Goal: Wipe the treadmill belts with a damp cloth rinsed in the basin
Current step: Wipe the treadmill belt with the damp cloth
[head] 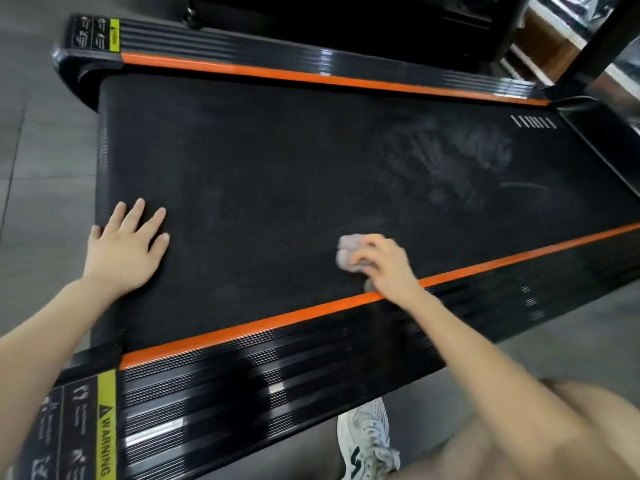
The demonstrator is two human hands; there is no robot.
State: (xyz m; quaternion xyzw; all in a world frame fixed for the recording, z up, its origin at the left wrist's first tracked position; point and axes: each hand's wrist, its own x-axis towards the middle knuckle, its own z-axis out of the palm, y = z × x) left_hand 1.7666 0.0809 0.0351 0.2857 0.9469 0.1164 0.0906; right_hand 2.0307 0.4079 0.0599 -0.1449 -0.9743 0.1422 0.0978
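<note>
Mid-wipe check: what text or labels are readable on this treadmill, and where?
"WARNING": yellow strip on the near side rail.
Yellow label on the far rail: too blurred.
White print beside the strip: too small.
White marks on the belt: unreadable.

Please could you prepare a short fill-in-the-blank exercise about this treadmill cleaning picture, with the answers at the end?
The right hand grips the cloth beside the near ____ stripe.
The left hand lies flat on the black belt and holds ____.
The warning label on the near rail is ____.
Answers: orange; nothing; yellow.
</note>
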